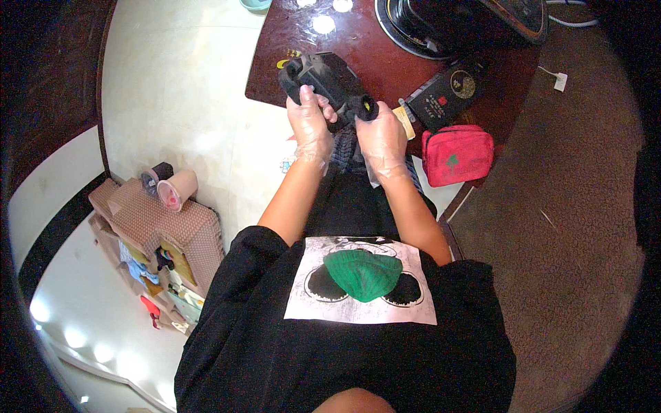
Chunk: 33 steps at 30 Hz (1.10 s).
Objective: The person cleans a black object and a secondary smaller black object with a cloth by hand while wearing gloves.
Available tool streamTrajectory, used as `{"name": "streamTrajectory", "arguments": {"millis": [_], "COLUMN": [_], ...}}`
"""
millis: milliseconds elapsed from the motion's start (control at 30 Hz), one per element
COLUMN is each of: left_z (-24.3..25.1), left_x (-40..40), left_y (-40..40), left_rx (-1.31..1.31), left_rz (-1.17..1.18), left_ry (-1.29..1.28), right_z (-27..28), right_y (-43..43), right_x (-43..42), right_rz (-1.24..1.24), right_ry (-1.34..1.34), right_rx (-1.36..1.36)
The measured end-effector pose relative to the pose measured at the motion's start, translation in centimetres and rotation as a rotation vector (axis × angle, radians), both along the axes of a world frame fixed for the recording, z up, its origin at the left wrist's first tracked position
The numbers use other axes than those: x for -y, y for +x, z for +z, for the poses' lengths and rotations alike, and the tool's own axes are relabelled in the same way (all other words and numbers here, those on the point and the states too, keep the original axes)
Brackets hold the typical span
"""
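Observation:
Both of my hands wear clear plastic gloves and hold a black strapped item [330, 75] with a boxy body over the table's near edge. My left hand [311, 121] grips the strap loop at its left side, thumb on top. My right hand [384, 134] is closed around the rolled black strap at the other side, where a small yellow spot shows. What exactly the item is cannot be made out, and my fingers cover part of it. Below it are my lap and dark clothing.
On the glossy dark-red table [263, 77] lie a red zip pouch [457, 157], a black printed packet [441, 98] and a yellowish card [404, 123]. A large black object [454, 26] stands at the back. Two bins [178, 188] and a brown quilted sofa [150, 211] are at left.

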<state>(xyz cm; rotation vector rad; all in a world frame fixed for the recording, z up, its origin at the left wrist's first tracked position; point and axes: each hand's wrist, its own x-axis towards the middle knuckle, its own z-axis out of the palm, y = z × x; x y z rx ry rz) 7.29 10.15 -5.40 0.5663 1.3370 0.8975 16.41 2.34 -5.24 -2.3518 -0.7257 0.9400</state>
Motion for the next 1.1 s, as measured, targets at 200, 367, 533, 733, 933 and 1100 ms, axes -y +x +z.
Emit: {"name": "streamTrajectory", "arguments": {"millis": [200, 367, 533, 733, 933, 1100], "left_z": [0.0, -0.3, 0.2, 0.0, 0.1, 0.6], "left_x": [0.1, 0.0, 0.1, 0.1, 0.2, 0.2], "left_y": [0.4, -0.2, 0.4, -0.5, 0.0, 0.0], "left_rx": [0.01, 0.003, 0.025, 0.014, 0.01, -0.038], "left_rz": [-0.001, 0.008, 0.002, 0.002, 0.017, 0.038], "left_ry": [-0.009, 0.001, 0.002, 0.006, -0.009, -0.063], "right_z": [-0.1, -0.6, -6.7, 1.7, -0.2, -3.0], "right_y": [-0.1, -0.1, -1.8, 1.7, 0.3, 1.1], "right_x": [-0.1, 0.3, 3.4, 0.4, -0.9, 0.3], "right_rz": [-0.078, -0.01, -0.202, -0.529, -0.388, -0.303], "right_ry": [0.044, 0.068, 0.139, 0.294, 0.24, 0.124], "right_rx": [-0.119, -0.072, -0.576, -0.787, -0.715, -0.616]}}
